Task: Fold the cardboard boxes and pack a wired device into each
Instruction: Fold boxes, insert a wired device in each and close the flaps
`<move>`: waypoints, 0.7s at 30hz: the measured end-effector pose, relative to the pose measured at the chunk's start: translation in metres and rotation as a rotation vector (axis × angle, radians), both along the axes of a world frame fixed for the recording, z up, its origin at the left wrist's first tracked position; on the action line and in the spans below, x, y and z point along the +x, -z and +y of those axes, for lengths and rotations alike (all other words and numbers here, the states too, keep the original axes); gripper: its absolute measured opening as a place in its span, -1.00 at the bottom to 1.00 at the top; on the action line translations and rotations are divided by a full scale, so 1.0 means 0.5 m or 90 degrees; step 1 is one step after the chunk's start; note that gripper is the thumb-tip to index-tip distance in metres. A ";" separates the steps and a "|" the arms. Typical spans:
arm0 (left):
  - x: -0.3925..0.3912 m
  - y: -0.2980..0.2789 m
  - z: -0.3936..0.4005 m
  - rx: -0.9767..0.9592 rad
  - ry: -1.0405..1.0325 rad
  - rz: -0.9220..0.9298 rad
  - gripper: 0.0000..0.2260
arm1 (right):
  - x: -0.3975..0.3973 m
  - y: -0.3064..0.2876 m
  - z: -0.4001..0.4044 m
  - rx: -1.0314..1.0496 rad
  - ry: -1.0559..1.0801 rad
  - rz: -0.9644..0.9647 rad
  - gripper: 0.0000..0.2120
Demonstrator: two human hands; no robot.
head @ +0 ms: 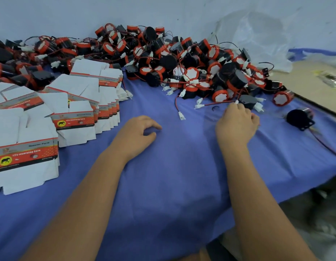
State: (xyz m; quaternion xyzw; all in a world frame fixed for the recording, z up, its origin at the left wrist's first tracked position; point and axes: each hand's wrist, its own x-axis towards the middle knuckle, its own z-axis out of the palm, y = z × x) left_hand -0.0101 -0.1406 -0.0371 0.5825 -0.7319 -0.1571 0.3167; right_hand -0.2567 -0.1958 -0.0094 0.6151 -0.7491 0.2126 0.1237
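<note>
Although many flat box blanks (pixel 25 159) are stacked at the left edge of the frame, none is seen folded and no device is seen packed, so the task is judged to be at or near its start as far as this view shows. A further fanned row of unfolded boxes (pixel 106 102) is laid toward the centre left, printed bands up, resting on the blue cloth of the worktop (pixel 172 176). Below the middle of the frame the left hand (pixel 138 130) is rested on the cloth with its fingers loosely curled and nothing held. Across the upper middle a large heap of wired devices (pixel 191 66), black bodies with red rims, is piled against the wall, their red and black leads and white connectors tangled together, which is likely to hinder pulling one free. At centre right the right hand (pixel 236 121) is reached to the near edge of the heap, its fingertips pinched on what appears to be a white connector or lead beside a dark device (pixel 248 101); the exact grip is blurred. Further right a single black device (pixel 300 117) is lying apart on the cloth, its wire trailing off toward the right edge. At the upper right a crumpled clear plastic bag (pixel 261 38) and a cardboard sheet (pixel 310 85) are seen.
</note>
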 end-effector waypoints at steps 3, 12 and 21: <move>-0.003 -0.001 0.001 -0.006 -0.005 -0.001 -0.77 | -0.015 -0.008 -0.006 0.020 0.047 -0.038 -0.76; -0.004 -0.015 0.007 -0.079 -0.124 0.005 -0.71 | 0.203 -0.021 0.011 -0.048 -0.192 -0.025 -0.74; 0.036 -0.016 0.015 0.052 -0.529 -0.117 -0.55 | 0.342 0.039 0.008 0.153 -0.498 -0.104 -0.71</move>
